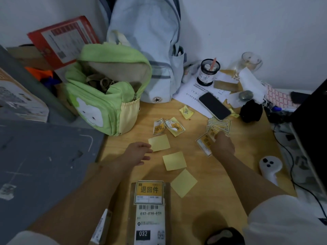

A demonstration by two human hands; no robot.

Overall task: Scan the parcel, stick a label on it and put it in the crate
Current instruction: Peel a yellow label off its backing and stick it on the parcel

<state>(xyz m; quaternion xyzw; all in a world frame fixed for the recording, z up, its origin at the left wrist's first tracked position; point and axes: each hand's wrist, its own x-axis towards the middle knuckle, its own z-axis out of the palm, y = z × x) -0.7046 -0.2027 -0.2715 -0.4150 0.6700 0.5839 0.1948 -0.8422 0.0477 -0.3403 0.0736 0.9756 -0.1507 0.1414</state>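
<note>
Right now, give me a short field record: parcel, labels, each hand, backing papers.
parcel: brown cardboard parcel at near table edge, yellow label already on top
label stack: fanned yellow labels beside black phone
right hand: fingers pinching one yellow label
left hand: open, empty, touching plain yellow backing square
peeled backings: three flat, two crumpled

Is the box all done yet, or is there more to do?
Partly. The parcel already wears a yellow label. The right hand is picking another label from the stack; the left hand is empty. No crate shows, so crating remains.
</note>
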